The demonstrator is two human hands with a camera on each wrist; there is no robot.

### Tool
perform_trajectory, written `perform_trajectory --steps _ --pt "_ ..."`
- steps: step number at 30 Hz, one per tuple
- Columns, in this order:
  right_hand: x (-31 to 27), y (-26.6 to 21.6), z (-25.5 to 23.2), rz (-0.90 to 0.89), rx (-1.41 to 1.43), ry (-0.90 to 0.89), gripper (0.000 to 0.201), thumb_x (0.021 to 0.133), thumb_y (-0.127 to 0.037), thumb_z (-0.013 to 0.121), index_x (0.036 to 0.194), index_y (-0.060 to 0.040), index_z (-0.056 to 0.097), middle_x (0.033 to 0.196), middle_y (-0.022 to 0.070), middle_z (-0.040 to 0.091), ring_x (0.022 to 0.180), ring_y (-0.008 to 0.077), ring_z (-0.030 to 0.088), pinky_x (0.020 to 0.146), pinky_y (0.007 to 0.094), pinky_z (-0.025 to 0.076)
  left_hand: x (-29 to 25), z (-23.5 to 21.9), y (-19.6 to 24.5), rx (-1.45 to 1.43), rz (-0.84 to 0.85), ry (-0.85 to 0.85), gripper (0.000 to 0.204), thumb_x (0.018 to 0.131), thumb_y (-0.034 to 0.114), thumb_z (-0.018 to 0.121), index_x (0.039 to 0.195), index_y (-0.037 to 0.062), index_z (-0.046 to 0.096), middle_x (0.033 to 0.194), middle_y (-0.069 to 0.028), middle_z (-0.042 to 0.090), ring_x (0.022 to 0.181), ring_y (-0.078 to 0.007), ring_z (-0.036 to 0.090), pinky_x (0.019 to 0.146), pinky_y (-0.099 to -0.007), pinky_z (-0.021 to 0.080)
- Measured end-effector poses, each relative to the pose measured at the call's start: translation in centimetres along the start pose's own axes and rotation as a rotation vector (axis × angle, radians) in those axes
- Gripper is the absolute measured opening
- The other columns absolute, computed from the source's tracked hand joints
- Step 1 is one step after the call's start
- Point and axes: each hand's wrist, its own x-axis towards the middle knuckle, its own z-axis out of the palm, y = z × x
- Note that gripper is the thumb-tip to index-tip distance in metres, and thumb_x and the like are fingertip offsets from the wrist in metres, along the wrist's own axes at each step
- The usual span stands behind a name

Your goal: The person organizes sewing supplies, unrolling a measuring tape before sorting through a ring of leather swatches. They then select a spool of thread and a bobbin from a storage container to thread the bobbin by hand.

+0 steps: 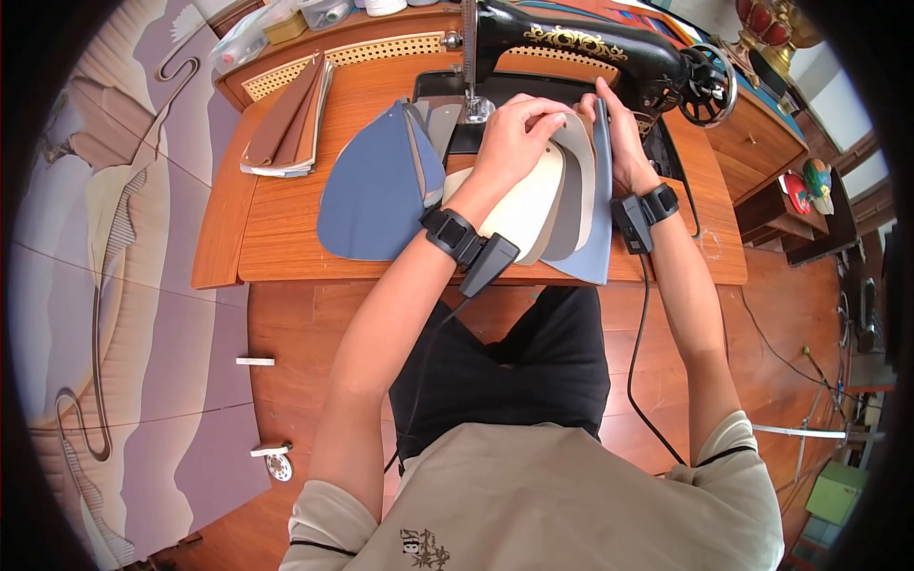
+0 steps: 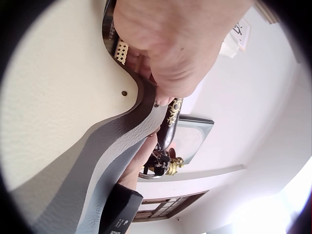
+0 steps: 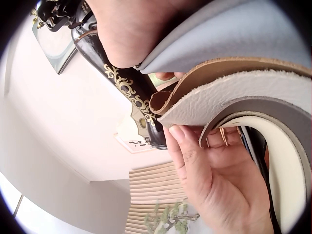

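Leather swatches in several colours fan out over the table's front edge between the two hands. My left hand (image 1: 519, 138) pinches the narrow upper end of a light grey swatch (image 3: 234, 87) between thumb and fingers. Beneath the left wrist lie a cream swatch (image 1: 509, 205) with a small hole and a dark grey one (image 1: 568, 205). My right hand (image 1: 624, 138) grips a blue-grey swatch (image 1: 601, 209) near its top; its brown underside (image 3: 200, 75) shows in the right wrist view. To the left, a darker blue swatch (image 1: 367, 195) lies spread on the table.
A black sewing machine (image 1: 581, 40) with gold ornament stands right behind the hands, its handwheel (image 1: 707, 86) at the right. Another swatch stack (image 1: 290, 124), brown on top, lies on the wooden table (image 1: 276, 224) at the left. Containers (image 1: 324, 11) line the back ledge.
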Motion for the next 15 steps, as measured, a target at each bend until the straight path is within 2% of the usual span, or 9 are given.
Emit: perform_trajectory --steps 6,8,9,11,15 --pt "-0.3 -0.5 -0.5 0.060 0.032 -0.059 0.050 0.099 -0.047 0.037 0.064 -0.0122 0.044 0.062 -0.0013 0.048 0.053 0.0074 0.044 0.048 0.0207 0.034 0.0 0.0 0.2 -0.075 0.025 0.028 0.017 0.090 0.009 0.060 0.103 0.0048 0.070 0.095 -0.0061 0.062 0.088 -0.0128 0.061 0.078 -0.0258 0.049" --pt "-0.7 -0.9 0.0 0.065 0.047 -0.034 0.049 0.099 -0.047 0.037 0.065 -0.0122 0.045 0.062 -0.0017 0.048 0.053 0.0077 0.043 0.049 0.0209 0.035 -0.1 0.0 0.3 -0.038 0.148 0.032 0.016 0.091 0.009 0.060 0.102 0.0021 0.069 0.098 -0.0054 0.063 0.087 -0.0110 0.061 0.077 -0.0244 0.048" --pt "-0.8 -0.9 0.1 0.070 0.062 -0.008 0.048 0.099 -0.046 0.036 0.066 -0.0122 0.045 0.061 -0.0021 0.047 0.053 0.0081 0.043 0.049 0.0211 0.036 -0.1 0.0 0.1 -0.038 0.149 0.032 0.016 0.091 0.009 0.060 0.102 0.0021 0.069 0.098 -0.0054 0.063 0.087 -0.0110 0.061 0.077 -0.0244 0.048" --pt "-0.3 -0.6 -0.6 0.076 0.067 -0.022 0.048 0.099 -0.046 0.036 0.066 -0.0119 0.045 0.062 -0.0017 0.047 0.055 0.0088 0.044 0.051 0.0215 0.037 0.0 0.1 -0.2 -0.153 0.079 -0.001 0.016 0.091 0.009 0.059 0.100 -0.0007 0.068 0.100 -0.0047 0.063 0.085 -0.0099 0.061 0.076 -0.0237 0.048" --pt "-0.4 -0.8 -0.8 0.092 0.127 -0.087 0.047 0.099 -0.044 0.036 0.067 -0.0109 0.045 0.066 0.0001 0.048 0.062 0.0108 0.047 0.058 0.0227 0.041 0.1 0.2 -1.0 -0.152 -0.015 -0.003 0.017 0.092 0.010 0.058 0.100 -0.0026 0.067 0.098 -0.0035 0.063 0.085 -0.0093 0.061 0.075 -0.0228 0.048"
